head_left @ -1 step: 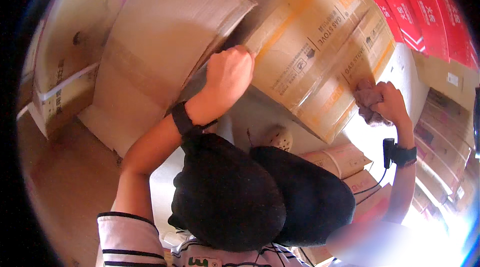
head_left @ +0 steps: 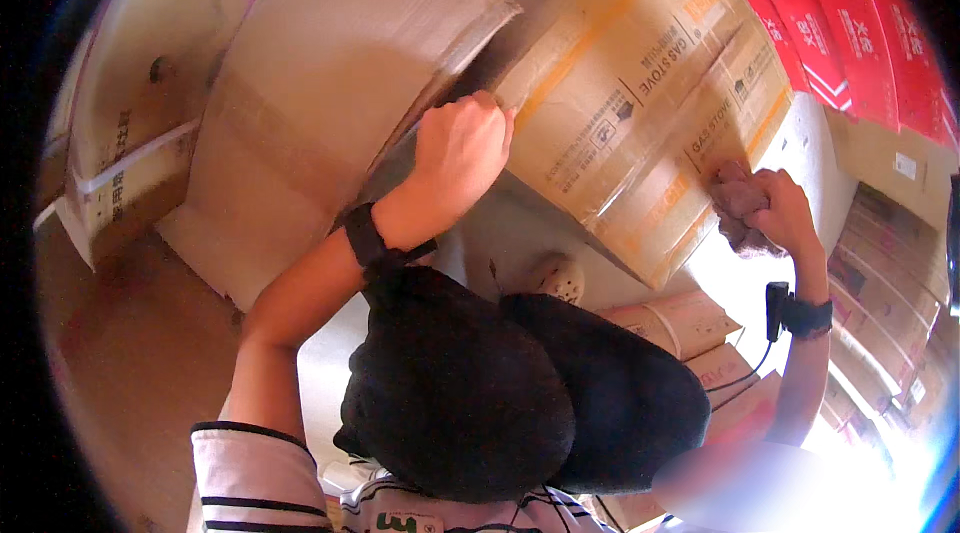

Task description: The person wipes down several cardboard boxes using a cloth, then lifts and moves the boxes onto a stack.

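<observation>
A taped brown cardboard box (head_left: 625, 98) with orange bands and black print sits tilted in front of me. My left hand (head_left: 462, 148) is closed at its left edge, fingers curled over the cardboard. My right hand (head_left: 782, 208) is closed around a crumpled brownish cloth (head_left: 738, 198), which lies against the box's right side. Part of the cloth is hidden by the fingers. To the left of my left hand stands a larger plain cardboard box (head_left: 340, 63), with a dark gap between the two boxes.
Red cartons (head_left: 840, 28) are stacked at the far right. More brown cartons (head_left: 885, 283) stand in a row on the right, and a strapped carton (head_left: 130, 133) on the left. My knees in black trousers (head_left: 460, 383) are below, with a perforated shoe (head_left: 560, 278) near them. Flat cartons (head_left: 670, 323) lie beside my right knee.
</observation>
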`<state>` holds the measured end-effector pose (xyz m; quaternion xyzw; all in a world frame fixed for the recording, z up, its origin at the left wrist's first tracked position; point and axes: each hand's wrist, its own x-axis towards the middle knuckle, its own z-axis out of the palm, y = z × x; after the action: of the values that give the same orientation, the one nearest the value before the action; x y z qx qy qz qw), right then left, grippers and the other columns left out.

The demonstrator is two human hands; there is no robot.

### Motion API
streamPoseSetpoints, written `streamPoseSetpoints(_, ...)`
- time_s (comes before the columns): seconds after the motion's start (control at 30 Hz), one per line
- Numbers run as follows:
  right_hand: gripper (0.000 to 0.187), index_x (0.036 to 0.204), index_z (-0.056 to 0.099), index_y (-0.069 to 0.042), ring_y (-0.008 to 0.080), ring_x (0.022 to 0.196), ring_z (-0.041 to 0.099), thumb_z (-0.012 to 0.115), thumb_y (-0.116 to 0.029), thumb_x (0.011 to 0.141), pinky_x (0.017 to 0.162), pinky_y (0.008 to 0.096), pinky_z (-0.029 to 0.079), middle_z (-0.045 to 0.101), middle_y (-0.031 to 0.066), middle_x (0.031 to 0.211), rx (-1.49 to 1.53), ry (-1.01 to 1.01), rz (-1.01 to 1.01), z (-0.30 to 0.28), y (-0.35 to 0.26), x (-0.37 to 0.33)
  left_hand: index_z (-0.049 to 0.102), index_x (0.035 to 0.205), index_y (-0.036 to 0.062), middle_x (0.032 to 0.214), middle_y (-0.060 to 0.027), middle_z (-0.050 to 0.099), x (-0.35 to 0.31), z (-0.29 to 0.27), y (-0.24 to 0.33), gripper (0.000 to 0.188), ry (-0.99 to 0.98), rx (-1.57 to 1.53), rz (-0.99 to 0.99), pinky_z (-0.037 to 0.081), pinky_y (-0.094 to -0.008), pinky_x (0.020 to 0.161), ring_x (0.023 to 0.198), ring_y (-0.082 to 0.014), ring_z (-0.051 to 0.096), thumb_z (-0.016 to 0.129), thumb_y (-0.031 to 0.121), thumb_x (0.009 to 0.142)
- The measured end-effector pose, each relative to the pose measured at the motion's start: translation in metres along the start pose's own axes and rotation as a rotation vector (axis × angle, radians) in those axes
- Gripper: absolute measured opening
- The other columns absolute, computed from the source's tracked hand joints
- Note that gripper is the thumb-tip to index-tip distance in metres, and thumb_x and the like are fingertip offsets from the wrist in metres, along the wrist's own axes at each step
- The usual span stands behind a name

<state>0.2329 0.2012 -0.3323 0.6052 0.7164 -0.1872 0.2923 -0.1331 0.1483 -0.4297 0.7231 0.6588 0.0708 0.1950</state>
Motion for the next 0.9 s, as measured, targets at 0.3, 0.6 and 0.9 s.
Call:
streamPoseSetpoints(0.3,0.042,0.094,0.060,-0.002,0.0307,0.086,0.055,0.061,-0.011,0.053,0.079,0.0343,0.042,0.058,0.0156,0.088,0.244,0.203,0.065,-0.035,-0.009,-0.005,0.054,0.064,0.0000,0.059,-0.0196,0.057,-0.017,0.029,-0.023,0.016,-0.041,-0.258,0.009,0.048,-0.0428,0.052,0.054,-0.0347,0.058,0.053,0.014,0.072)
streamPoseSetpoints(0.6,0.042,0.098,0.060,-0.003,0.0294,0.097,0.055,0.064,-0.008,0.057,0.087,0.0352,0.041,0.060,0.0146,0.099,0.117,0.574,-0.025,-0.024,-0.010,0.018,0.058,0.064,-0.0036,0.061,-0.0234,0.057,-0.055,0.065,-0.017,0.021,-0.618,-0.626,0.142,0.048,-0.0462,0.057,0.058,-0.0387,0.058,0.052,0.016,0.071)
streamPoseSetpoints(0.9,0.047,0.111,0.056,-0.013,0.0292,0.100,0.055,0.068,-0.028,0.067,0.085,0.0393,0.045,0.057,0.0135,0.110,-0.270,1.065,-0.202,-0.097,-0.054,0.098,0.063,0.072,-0.0071,0.064,-0.0149,0.064,-0.050,0.057,0.031,0.026,-1.194,-0.906,0.186,0.051,-0.0355,0.055,0.057,-0.0221,0.064,0.055,0.018,0.070)
